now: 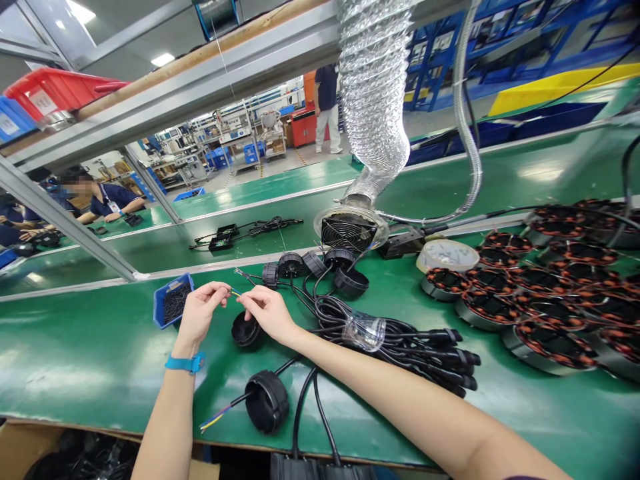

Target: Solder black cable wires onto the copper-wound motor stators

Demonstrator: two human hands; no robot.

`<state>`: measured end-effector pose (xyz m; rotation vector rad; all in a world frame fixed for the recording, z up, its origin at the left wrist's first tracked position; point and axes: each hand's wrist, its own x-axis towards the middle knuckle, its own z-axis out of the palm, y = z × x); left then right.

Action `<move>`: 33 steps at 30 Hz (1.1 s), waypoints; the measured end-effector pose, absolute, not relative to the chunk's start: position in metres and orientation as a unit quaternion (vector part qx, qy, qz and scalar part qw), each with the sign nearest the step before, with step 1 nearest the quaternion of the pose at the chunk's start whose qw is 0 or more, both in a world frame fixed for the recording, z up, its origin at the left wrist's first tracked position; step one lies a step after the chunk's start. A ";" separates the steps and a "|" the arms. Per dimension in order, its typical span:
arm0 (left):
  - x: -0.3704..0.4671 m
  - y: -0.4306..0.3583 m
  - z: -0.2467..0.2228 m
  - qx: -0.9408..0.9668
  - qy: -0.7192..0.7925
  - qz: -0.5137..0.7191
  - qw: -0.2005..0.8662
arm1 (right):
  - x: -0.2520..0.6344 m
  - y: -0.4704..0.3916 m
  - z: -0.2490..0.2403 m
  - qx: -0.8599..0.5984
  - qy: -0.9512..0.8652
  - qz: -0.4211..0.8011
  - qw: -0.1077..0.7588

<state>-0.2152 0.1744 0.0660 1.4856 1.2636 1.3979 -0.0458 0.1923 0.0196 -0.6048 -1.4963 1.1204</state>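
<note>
Thin coloured wires (235, 292) run between my two hands above the green bench. My left hand (203, 305) pinches their left end, beside a blue bin (159, 308) of small black pieces. My right hand (267, 312) pinches the wires from the other side, its fingers closed. Just below it lies a round black cap (245, 331), partly covered by the hand. Nearer the front edge, another black cap (267, 402) has a cable with bare blue, yellow and red wires (217, 420). A bundle of black cables (400, 340) lies beyond my right forearm.
Several wound copper rings (545, 347) cover the bench's right side, near a tape roll (447, 255). A fan (349, 230) under a silver duct (375, 87) stands at the back, with black caps before it. People (113, 200) sit far left; another person (327, 107) stands behind.
</note>
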 end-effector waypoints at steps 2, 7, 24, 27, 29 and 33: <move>-0.213 0.174 0.066 0.589 0.486 0.530 0.370 | -0.046 0.192 0.020 -0.257 -0.634 0.474 0.554; -0.211 0.174 0.065 0.599 0.494 0.513 0.366 | -0.046 0.192 0.020 -0.251 -0.628 0.485 0.555; -0.214 0.179 0.063 0.497 0.497 0.574 0.420 | -0.049 0.193 0.017 -0.244 -0.617 0.497 0.560; -0.205 0.177 0.061 0.488 0.496 0.601 0.395 | -0.050 0.194 0.016 -0.242 -0.620 0.500 0.554; -0.202 0.177 0.059 0.483 0.494 0.611 0.385 | -0.050 0.193 0.016 -0.243 -0.624 0.499 0.550; -0.200 0.178 0.056 0.481 0.481 0.629 0.376 | -0.049 0.192 0.017 -0.245 -0.632 0.494 0.545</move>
